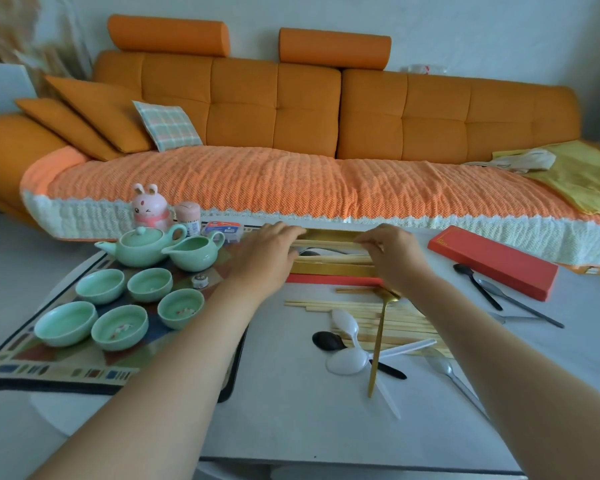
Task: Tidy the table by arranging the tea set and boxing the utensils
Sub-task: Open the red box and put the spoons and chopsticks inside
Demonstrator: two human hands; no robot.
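Observation:
A red box with a gold lining (pixel 329 270) lies open at the table's far middle, with wooden chopsticks (pixel 326 244) and a dark spoon inside. My left hand (pixel 267 254) rests flat over the box's left end. My right hand (pixel 392 258) pinches the chopsticks at the box's right end. The red lid (pixel 492 261) lies to the right. In front of the box lie loose chopsticks (pixel 392 323), a gold spoon (pixel 378 344), white plastic spoons (pixel 347 358) and a black spoon (pixel 326 341). A green teapot (pixel 141 249), pitcher (pixel 194 252) and several cups (pixel 101 285) stand on a patterned mat (pixel 63 370).
Black and metal spoons (pixel 492 289) lie at the right beside the lid, and another metal spoon (pixel 454 379) lies near my right forearm. A pink rabbit figure (pixel 149 207), a pink jar (pixel 187 216) and a small card box (pixel 220 230) stand behind the tea set. An orange sofa (pixel 291 140) runs behind the table.

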